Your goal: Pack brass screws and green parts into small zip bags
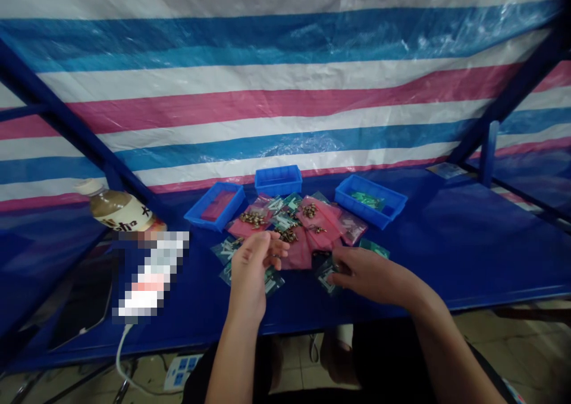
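Note:
A heap of small plastic bags (292,225), some pink with brass screws and some green-tinted with white parts, lies on the blue table (446,237). My left hand (252,267) hovers over the near left of the heap with fingers loosely curled; nothing clearly shows in it. My right hand (370,273) rests on the table with its fingers pinched on a green-tinted bag (328,273) at the heap's near edge.
Three blue trays stand behind the heap: a left one (216,204), a middle one (278,179), and a right one (370,199) holding green bags. A bottle of brown drink (118,210) lies at the left. A striped tarp (285,94) hangs behind.

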A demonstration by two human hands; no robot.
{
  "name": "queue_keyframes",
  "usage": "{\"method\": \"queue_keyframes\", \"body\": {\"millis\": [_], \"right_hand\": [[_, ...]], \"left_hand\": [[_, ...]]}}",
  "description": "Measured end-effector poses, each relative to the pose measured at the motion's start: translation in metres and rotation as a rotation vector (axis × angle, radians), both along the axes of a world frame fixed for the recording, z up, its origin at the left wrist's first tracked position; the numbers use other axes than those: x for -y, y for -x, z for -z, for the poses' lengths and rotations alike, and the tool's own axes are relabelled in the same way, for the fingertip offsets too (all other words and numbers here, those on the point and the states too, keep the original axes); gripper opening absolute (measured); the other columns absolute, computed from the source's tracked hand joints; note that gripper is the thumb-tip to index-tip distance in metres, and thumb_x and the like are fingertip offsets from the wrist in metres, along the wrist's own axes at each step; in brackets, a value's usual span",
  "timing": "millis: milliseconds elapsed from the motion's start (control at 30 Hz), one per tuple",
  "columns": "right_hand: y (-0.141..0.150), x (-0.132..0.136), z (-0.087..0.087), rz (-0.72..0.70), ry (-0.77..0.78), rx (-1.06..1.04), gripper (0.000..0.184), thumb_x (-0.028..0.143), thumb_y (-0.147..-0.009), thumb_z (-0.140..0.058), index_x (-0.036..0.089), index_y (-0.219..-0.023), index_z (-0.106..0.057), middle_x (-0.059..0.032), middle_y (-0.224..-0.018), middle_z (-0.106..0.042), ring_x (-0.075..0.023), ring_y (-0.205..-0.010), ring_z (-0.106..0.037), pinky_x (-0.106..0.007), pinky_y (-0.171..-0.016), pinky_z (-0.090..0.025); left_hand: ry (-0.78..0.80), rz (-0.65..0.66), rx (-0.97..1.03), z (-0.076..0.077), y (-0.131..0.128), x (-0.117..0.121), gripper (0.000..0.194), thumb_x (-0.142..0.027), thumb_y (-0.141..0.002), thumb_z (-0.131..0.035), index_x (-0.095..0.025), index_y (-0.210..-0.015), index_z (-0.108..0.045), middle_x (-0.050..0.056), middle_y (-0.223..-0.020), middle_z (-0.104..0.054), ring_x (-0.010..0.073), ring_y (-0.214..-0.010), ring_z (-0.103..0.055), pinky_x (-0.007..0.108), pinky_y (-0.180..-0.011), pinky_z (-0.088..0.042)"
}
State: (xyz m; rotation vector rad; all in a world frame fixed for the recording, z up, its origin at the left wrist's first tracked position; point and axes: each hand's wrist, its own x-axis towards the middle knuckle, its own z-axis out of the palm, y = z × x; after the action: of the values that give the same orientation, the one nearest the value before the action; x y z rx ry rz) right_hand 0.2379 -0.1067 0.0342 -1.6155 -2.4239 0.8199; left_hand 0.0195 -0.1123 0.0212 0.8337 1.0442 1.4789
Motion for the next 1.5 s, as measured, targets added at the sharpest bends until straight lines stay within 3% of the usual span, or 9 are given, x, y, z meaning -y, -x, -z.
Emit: {"method": "queue_keyframes", "body": {"millis": [200, 400, 600, 733, 833, 1033, 1233, 1400, 1500], "right_hand": [[0.005, -0.005, -0.006, 0.044, 0.267, -0.695, 0.022, 0.042, -0.091, -0.056, 0.022, -0.088, -0.047, 0.0044, -0.061, -0.056, -0.0113, -0.05, -0.052, -0.023, -0.047, -0.038], [0.03, -0.004, -0.002, 0.071, 0.341, -1.059, 0.033, 0.04, -0.086, -0.065, 0.02, -0.106, -0.048, 0.0004, -0.069, -0.067, -0.0152, -0.062, -0.065, -0.025, -0.055, -0.05], [0.03, -0.001, -0.004, 0.088, 0.319, -0.983, 0.036, 0.039, -0.09, -0.06, 0.018, -0.119, -0.058, 0.0028, -0.056, -0.062, -0.0119, -0.044, -0.057, -0.021, -0.04, -0.04], [0.026, -0.002, -0.006, 0.064, 0.191, -1.023, 0.02, 0.028, -0.09, -0.061, 0.02, -0.105, -0.07, -0.0028, -0.085, -0.071, -0.0119, -0.067, -0.064, -0.025, -0.065, -0.052], [0.024, -0.003, -0.005, 0.04, 0.171, -0.989, 0.019, 0.022, -0.09, -0.058, 0.023, -0.103, -0.073, -0.0018, -0.09, -0.071, -0.0128, -0.075, -0.065, -0.027, -0.075, -0.051], [0.019, -0.004, -0.004, 0.014, 0.138, -0.877, 0.028, 0.024, -0.092, -0.054, 0.025, -0.115, -0.07, -0.0025, -0.094, -0.071, -0.015, -0.076, -0.064, -0.03, -0.077, -0.052], [0.016, -0.002, -0.008, -0.145, 0.187, -0.749, 0.035, 0.034, -0.095, -0.052, 0.027, -0.127, -0.063, -0.0048, -0.12, -0.066, -0.0166, -0.086, -0.063, -0.031, -0.079, -0.053], [0.018, 0.0, -0.014, -0.167, 0.181, -0.716, 0.034, 0.043, -0.095, -0.051, 0.026, -0.119, -0.068, -0.0038, -0.105, -0.07, -0.0177, -0.087, -0.063, -0.03, -0.077, -0.053], [0.011, -0.004, -0.014, -0.087, 0.165, -0.719, 0.038, 0.047, -0.095, -0.048, 0.023, -0.114, -0.071, -0.0038, -0.09, -0.071, -0.0169, -0.076, -0.063, -0.03, -0.072, -0.053]], "left_hand": [[-0.035, 0.079, -0.195, -0.003, -0.006, 0.004, 0.029, -0.042, -0.081, -0.069, -0.014, -0.088, -0.067, 0.009, -0.086, -0.069, 0.0135, -0.068, -0.06, 0.02, -0.048, -0.038], [-0.072, 0.408, -0.22, 0.001, -0.009, 0.008, 0.034, -0.038, -0.075, -0.077, -0.017, -0.098, -0.064, 0.004, -0.083, -0.069, 0.0145, -0.073, -0.064, 0.024, -0.067, -0.049], [-0.139, 0.297, -0.345, 0.008, -0.004, 0.006, 0.025, -0.035, -0.079, -0.074, -0.016, -0.095, -0.068, 0.004, -0.077, -0.07, 0.014, -0.065, -0.063, 0.022, -0.055, -0.047], [-0.196, 0.215, -0.328, 0.012, -0.001, 0.003, 0.016, -0.027, -0.079, -0.073, -0.018, -0.092, -0.072, 0.006, -0.091, -0.072, 0.016, -0.076, -0.067, 0.023, -0.062, -0.052], [-0.214, 0.165, -0.317, 0.014, 0.0, 0.002, 0.009, -0.024, -0.082, -0.068, -0.018, -0.087, -0.073, 0.007, -0.104, -0.07, 0.014, -0.073, -0.065, 0.02, -0.053, -0.048], [-0.071, 0.119, -0.193, 0.007, 0.001, 0.002, 0.031, -0.038, -0.086, -0.064, -0.021, -0.112, -0.065, 0.003, -0.082, -0.066, 0.0082, -0.048, -0.053, 0.023, -0.046, -0.047], [-0.03, 0.22, -0.191, 0.005, -0.002, 0.001, 0.046, -0.033, -0.076, -0.076, -0.019, -0.116, -0.059, 0.004, -0.084, -0.067, 0.0116, -0.06, -0.061, 0.021, -0.053, -0.05], [-0.009, 0.282, -0.223, 0.003, -0.005, 0.002, 0.048, -0.033, -0.077, -0.075, -0.022, -0.12, -0.058, 0.005, -0.09, -0.069, 0.0136, -0.07, -0.063, 0.02, -0.057, -0.048], [-0.024, 0.204, -0.245, 0.001, -0.009, 0.003, 0.046, -0.036, -0.081, -0.07, -0.021, -0.123, -0.058, 0.008, -0.099, -0.07, 0.0142, -0.07, -0.063, 0.021, -0.055, -0.047]]}}
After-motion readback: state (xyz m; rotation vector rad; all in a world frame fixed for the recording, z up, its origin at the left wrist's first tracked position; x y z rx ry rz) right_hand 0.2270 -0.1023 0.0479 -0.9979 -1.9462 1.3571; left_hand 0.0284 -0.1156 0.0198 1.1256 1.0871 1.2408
